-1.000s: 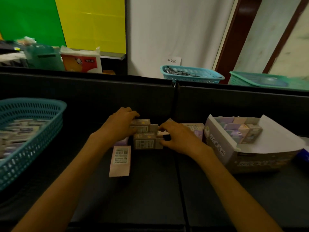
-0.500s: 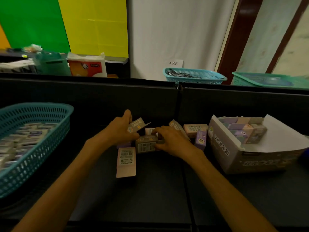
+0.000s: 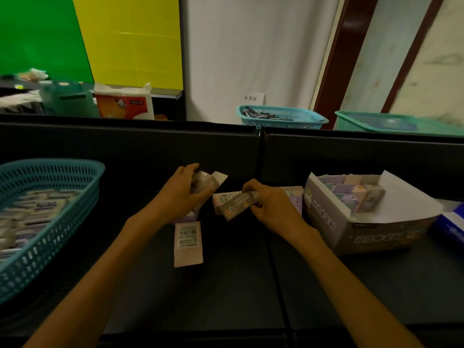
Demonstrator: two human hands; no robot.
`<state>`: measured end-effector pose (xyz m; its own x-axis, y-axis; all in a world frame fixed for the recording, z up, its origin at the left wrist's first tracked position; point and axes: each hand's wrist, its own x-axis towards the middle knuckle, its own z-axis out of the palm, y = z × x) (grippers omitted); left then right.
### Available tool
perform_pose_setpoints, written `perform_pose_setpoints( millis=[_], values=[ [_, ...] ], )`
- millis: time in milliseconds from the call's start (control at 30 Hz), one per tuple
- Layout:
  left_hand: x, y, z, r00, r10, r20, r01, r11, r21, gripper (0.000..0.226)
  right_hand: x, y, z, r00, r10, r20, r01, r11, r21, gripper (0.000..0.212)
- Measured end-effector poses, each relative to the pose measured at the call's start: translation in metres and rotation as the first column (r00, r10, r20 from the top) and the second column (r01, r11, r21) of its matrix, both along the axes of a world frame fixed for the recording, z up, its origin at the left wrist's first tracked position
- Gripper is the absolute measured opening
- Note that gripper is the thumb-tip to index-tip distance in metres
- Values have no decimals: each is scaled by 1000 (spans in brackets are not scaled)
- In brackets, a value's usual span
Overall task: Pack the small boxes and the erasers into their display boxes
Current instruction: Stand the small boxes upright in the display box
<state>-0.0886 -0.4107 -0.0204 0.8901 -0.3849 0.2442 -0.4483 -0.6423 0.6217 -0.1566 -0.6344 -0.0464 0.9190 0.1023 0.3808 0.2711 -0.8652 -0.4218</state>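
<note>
- Packing station, stockroom sort: dark partitioned surface (image 3: 226, 292).
- Teal mesh baskets (image 3: 50, 222) of small goods.
- Wall sign (image 3: 253, 98) reading 补货区.

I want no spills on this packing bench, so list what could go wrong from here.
1. The left hand holds a small box whose end flap stands open; its contents might slip out if it tips.
2. The right hand grips a tilted box over the loose boxes; a slip could scatter them.
3. The pink box lies on the table below the left forearm and could be swept aside.
</note>
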Motion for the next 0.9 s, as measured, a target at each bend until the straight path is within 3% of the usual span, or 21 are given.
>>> perform_pose_setpoints(
  millis=[67, 200, 367, 433, 600, 900],
  values=[
    [-6, -1, 4, 998, -18, 62, 20, 999, -27, 72, -6, -4, 4, 1000, 15, 4, -15, 994, 105, 36],
    [-15, -6, 11, 991, -62, 118, 78, 988, -137, 44, -19, -11, 11, 998, 49, 30, -55, 967, 250, 39],
    [-25, -22, 17, 995, -96, 31, 101, 955, -280, 48, -29, -24, 19, 998, 47, 37, -58, 925, 376, 25],
    [-29, -29, 20, 994, -105, 36, 111, 946, -305, 52, -32, -28, 20, 998, 10, 61, -32, 926, 376, 20],
    [-35, -54, 25, 988, -156, 5, 149, 933, -328, 70, -42, -42, 19, 995, -16, 100, -21, 935, 355, 31],
    [-49, -120, 42, 951, -301, 76, 305, 861, -407, 58, -75, -113, 60, 966, -2, 258, -111, 899, 424, 59]
  ],
)
